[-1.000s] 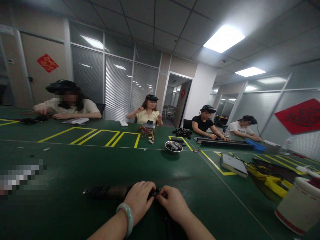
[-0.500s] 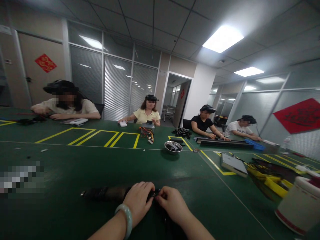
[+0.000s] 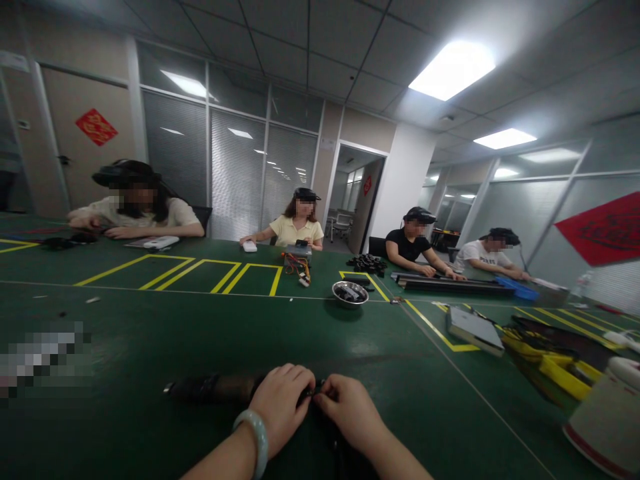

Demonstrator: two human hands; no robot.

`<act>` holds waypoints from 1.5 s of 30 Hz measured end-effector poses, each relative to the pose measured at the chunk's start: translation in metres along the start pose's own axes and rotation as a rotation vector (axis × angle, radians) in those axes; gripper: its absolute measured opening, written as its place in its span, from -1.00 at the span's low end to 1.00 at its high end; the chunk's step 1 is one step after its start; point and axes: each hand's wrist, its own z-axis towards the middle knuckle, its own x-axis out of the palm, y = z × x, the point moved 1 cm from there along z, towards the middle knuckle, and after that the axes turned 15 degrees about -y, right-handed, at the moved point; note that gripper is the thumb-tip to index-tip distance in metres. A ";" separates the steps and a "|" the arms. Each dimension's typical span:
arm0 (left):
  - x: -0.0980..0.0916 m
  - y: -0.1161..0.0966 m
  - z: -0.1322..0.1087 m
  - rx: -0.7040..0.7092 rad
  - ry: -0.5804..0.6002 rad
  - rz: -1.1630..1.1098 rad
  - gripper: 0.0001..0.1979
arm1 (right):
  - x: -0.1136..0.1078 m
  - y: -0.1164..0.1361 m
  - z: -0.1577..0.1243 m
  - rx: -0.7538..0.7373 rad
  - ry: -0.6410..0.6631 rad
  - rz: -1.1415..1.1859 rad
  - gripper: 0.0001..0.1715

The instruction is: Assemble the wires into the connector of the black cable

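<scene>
A long dark cylindrical tool with a bright metal tip, which looks like an electric screwdriver (image 3: 215, 388), lies across the green table (image 3: 150, 440) in front of me, tip to the left. My left hand (image 3: 283, 403) is closed over its right end, with a pale green bangle on the wrist. Touching those fingertips, my right hand (image 3: 350, 410) pinches a small dark piece at the same end; its kind is hidden by the fingers. Beneath my right hand a dark cord (image 3: 336, 443) shows faintly.
Beyond my hands stands a metal bowl (image 3: 350, 294) of dark parts. To the right are a silver box (image 3: 475, 329), a yellow tray (image 3: 570, 373) and a white bucket (image 3: 607, 420). Several people sit across the table, near black parts (image 3: 367, 265) and long dark bars (image 3: 450, 285).
The view has shifted slightly, so things on the table sit a little differently in the picture. Both hands keep nearly the same hold at the tool's right end.
</scene>
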 end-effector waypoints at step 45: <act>0.008 0.005 -0.001 -0.031 -0.050 0.021 -0.79 | 0.000 0.001 0.000 -0.009 -0.004 0.013 -0.94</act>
